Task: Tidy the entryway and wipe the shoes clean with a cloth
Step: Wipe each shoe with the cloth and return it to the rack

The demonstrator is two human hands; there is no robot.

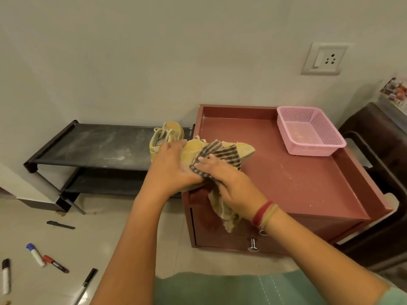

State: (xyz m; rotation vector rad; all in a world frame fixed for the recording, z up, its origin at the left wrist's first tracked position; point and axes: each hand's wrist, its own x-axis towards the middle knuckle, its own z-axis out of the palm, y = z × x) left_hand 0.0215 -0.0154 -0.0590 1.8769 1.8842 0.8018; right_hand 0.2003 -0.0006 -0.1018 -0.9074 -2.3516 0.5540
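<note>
A yellow shoe lies on its side at the left front corner of the red cabinet top. My left hand grips it around the heel end. My right hand holds a striped brown and beige cloth and presses it against the shoe's side; the cloth's loose end hangs below my wrist. A second yellow shoe with pale laces stands on the dusty black shoe rack, just behind my left hand.
A pink plastic basket sits at the cabinet top's back right. Several markers and pens lie scattered on the tiled floor at left. A dark chair stands right of the cabinet. A wall socket is above.
</note>
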